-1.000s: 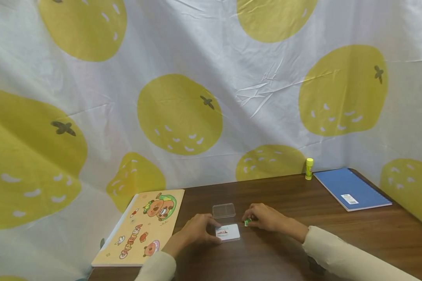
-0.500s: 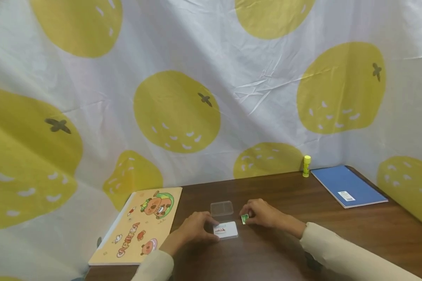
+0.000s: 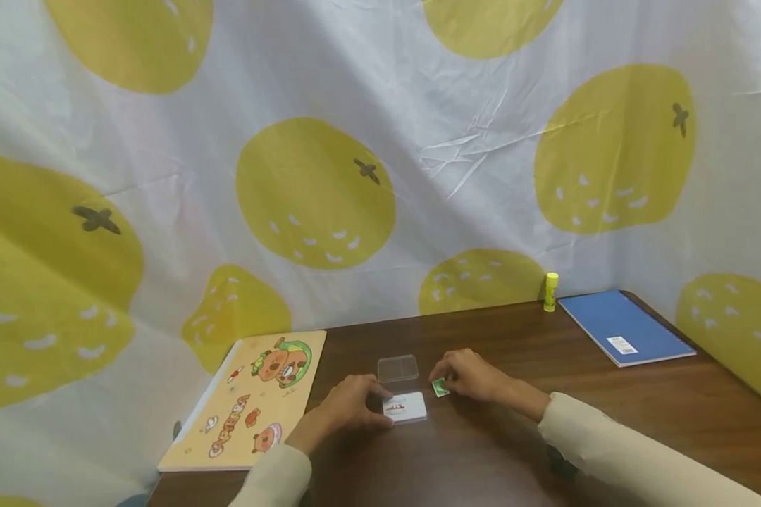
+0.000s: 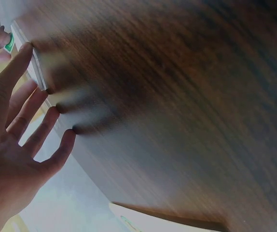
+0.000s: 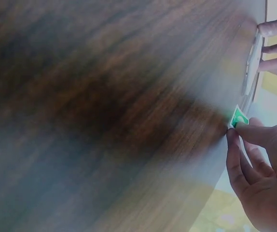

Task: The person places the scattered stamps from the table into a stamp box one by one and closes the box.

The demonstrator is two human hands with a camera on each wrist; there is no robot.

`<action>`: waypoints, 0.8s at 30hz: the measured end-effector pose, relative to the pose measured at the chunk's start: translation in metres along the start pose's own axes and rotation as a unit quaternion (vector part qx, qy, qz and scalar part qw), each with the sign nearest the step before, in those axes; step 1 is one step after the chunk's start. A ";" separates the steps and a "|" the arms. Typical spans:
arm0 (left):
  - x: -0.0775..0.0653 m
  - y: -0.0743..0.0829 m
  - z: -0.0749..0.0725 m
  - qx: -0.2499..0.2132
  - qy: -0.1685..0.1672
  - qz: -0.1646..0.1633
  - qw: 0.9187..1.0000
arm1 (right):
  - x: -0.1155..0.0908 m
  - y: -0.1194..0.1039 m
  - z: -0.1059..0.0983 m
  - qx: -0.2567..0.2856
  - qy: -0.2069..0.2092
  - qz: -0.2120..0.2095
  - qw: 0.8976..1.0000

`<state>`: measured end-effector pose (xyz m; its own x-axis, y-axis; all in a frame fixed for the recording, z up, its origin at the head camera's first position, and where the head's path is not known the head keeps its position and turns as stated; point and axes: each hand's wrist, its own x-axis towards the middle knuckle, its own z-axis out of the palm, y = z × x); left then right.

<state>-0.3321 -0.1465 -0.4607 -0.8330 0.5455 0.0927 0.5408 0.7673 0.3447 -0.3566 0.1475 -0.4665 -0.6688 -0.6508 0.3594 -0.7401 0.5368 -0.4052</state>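
Note:
My left hand (image 3: 354, 403) holds a clear plastic case (image 3: 412, 420) by its left side, thumb at the near corner and index finger at the far one. A white card (image 3: 412, 405) with a small reddish print lies in the case. To the right, my right hand (image 3: 472, 375) pinches a small green, white-edged stamp-like piece (image 3: 440, 388) between thumb and fingers, just above the table. In the right wrist view the green piece (image 5: 239, 117) is tilted, its lower corner hidden by the fingertips. Behind the case lies a clear plastic lid (image 3: 397, 368).
On the left of the brown table (image 3: 469, 458) lies a cream capybara-print folder (image 3: 247, 401). At the back right stand a yellow glue stick (image 3: 550, 292) and, lying flat, a blue notebook (image 3: 628, 324). A lemon-patterned curtain (image 3: 412, 211) hangs behind.
The green piece has been turned so that more of its face shows beside my right fingers. My left hand stays on the case. The whole view has shifted slightly.

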 end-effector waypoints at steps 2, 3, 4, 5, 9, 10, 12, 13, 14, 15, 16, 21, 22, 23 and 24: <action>0.001 0.000 -0.001 0.001 -0.001 -0.003 1.000 | 0.001 -0.001 -0.002 0.005 -0.004 0.005 1.000; 0.001 0.000 -0.001 0.002 -0.001 -0.003 1.000 | 0.001 -0.001 -0.003 0.008 -0.006 0.007 1.000; 0.001 0.000 -0.002 0.002 -0.001 -0.002 1.000 | 0.001 -0.002 -0.004 0.010 -0.006 0.006 1.000; 0.002 0.000 -0.003 0.000 0.000 -0.001 1.000 | 0.001 -0.003 -0.005 0.012 -0.006 0.006 1.000; 0.001 0.001 -0.004 -0.003 0.001 0.003 1.000 | 0.002 -0.006 -0.006 0.023 -0.003 0.006 1.000; 0.001 0.001 -0.005 -0.003 0.001 0.003 1.000 | 0.002 -0.007 -0.006 0.027 -0.003 0.006 1.000; 0.001 0.001 -0.005 -0.004 0.001 0.003 1.000 | 0.003 -0.008 -0.006 0.037 -0.004 0.011 0.999; 0.001 0.001 -0.005 -0.004 0.000 0.003 1.000 | 0.003 -0.009 -0.006 0.042 -0.005 0.013 0.999; 0.001 0.001 -0.004 -0.003 -0.001 0.002 1.000 | 0.003 -0.010 -0.006 0.047 -0.006 0.014 0.999; 0.001 0.001 -0.004 -0.003 -0.001 0.002 1.000 | 0.003 -0.011 -0.006 0.051 -0.007 0.015 0.999; 0.001 0.001 -0.004 -0.004 -0.001 0.002 1.000 | 0.003 -0.011 -0.006 0.053 -0.008 0.017 0.998; 0.000 0.001 -0.003 -0.008 -0.002 0.001 1.000 | 0.004 -0.015 -0.004 0.069 -0.011 0.021 0.997; 0.000 0.001 -0.003 -0.009 -0.003 0.000 1.000 | 0.005 -0.017 -0.004 0.074 -0.012 0.022 0.997; 0.000 0.002 -0.002 -0.010 -0.004 -0.001 1.000 | 0.005 -0.018 -0.003 0.077 -0.013 0.020 0.997; 0.000 0.002 -0.002 -0.009 -0.005 -0.002 1.000 | 0.005 -0.019 -0.002 0.082 -0.013 0.019 0.996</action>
<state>-0.3314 -0.1460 -0.4584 -0.8343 0.5451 0.0826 0.5349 0.7639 0.3611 -0.3461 0.1351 -0.4553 -0.6930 -0.6463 0.3195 -0.6908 0.4684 -0.5508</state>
